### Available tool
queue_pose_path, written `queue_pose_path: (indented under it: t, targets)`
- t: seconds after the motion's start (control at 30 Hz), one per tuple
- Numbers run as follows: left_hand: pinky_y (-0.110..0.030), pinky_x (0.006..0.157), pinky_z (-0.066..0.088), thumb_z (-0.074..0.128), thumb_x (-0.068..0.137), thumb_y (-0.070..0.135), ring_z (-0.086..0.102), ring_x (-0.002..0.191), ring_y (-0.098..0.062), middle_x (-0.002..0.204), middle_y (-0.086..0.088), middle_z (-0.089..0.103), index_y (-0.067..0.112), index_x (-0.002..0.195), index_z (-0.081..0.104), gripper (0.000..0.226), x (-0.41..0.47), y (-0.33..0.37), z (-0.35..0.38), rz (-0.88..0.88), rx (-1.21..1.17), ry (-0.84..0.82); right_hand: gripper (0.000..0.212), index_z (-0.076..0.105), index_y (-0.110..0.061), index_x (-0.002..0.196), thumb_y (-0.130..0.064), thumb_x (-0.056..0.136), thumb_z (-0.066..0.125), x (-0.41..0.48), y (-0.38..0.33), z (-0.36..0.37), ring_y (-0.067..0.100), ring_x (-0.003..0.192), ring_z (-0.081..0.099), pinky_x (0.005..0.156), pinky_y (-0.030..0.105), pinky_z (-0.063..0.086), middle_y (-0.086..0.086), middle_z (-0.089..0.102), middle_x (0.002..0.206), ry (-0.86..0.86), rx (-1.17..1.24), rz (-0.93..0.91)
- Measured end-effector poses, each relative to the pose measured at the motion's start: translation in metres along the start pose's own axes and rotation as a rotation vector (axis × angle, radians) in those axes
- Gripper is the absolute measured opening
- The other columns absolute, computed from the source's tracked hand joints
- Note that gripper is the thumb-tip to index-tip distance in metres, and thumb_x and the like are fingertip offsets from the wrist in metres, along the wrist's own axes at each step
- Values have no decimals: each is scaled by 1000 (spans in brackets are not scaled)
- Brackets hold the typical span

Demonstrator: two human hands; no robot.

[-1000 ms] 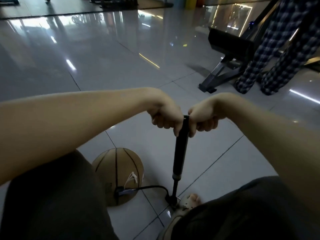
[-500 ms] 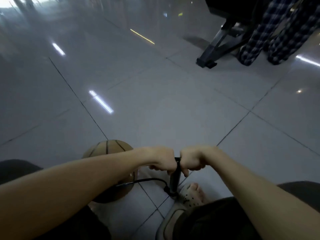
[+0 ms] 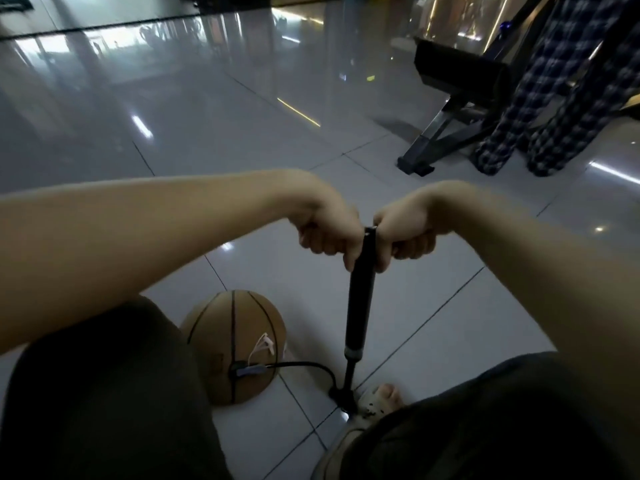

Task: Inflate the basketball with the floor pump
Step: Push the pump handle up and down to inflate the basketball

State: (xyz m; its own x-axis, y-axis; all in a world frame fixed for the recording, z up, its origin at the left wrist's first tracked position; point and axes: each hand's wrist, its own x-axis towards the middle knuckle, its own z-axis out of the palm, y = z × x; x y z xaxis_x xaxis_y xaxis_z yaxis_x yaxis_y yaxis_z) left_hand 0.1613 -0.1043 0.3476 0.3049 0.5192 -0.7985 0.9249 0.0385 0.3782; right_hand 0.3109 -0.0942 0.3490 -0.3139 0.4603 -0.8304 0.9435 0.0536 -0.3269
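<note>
Glossy grey floor tiles point(image 3: 207, 133) spread out on all sides, far beyond the fingers and beneath them. Nearer the camera than the fingers are the person's two legs in dark shorts, the left leg point(image 3: 104, 393) below and left of the fists and the right leg point(image 3: 485, 427) below and right of them.

Well beyond the right fingers, up and to the right, a black padded weight bench point(image 3: 457, 71) stands on a metal frame. Dark blue plaid cloth point(image 3: 554, 98) hangs beside it, its ends reaching the floor.

The brown basketball point(image 3: 221, 341) lies on the tiles below and left of the left fingers, partly hidden by the left leg.

The black floor pump point(image 3: 360, 306) stands nearly upright. Its top sits directly between the two fists. Its wide barrel runs down from the fingers to a pale collar, and a thinner shaft runs on to the base on the floor.

The left hand point(image 3: 325, 230) and right hand point(image 3: 405, 230) are both clenched round the pump's cross handle, one on each side of the barrel with the knuckles close together. The handle itself is hidden inside the fists.

A black hose point(image 3: 311, 367) curves from the pump base leftward to a connector on the ball. A foot point(image 3: 384, 396) in a pale perforated clog is just beside the pump base, far below the right fingers. A thin white cord point(image 3: 263, 346) lies on the ball near the connector.
</note>
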Motion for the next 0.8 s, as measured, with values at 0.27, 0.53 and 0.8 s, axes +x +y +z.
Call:
queue_pose_path:
  t: [0.27, 0.53, 0.8]
  targets:
    - [-28, 48, 25, 67, 86, 9, 29, 47, -18, 58, -3, 38, 10, 74, 55, 16, 90, -22, 61, -61, 79, -40, 37, 43, -17, 56, -1, 78, 66, 92, 53, 60, 16, 46, 21, 50, 26, 15, 0, 29, 50, -47, 41, 40]
    - [-29, 48, 41, 67, 82, 14, 49, 49, -26, 62, -10, 58, 6, 76, 69, 10, 127, -46, 124, -11, 93, 40, 15, 63, -10, 68, -7, 80, 71, 144, 71, 113, 21, 50, 37, 52, 29, 31, 7, 46, 54, -114, -41, 12]
    - [-31, 49, 36, 65, 87, 13, 41, 46, -24, 58, -8, 49, 7, 71, 58, 19, 79, -42, 144, -16, 124, 73, 16, 61, -10, 74, -16, 84, 72, 98, 46, 135, 22, 47, 38, 49, 29, 32, 7, 47, 58, -60, -139, 85]
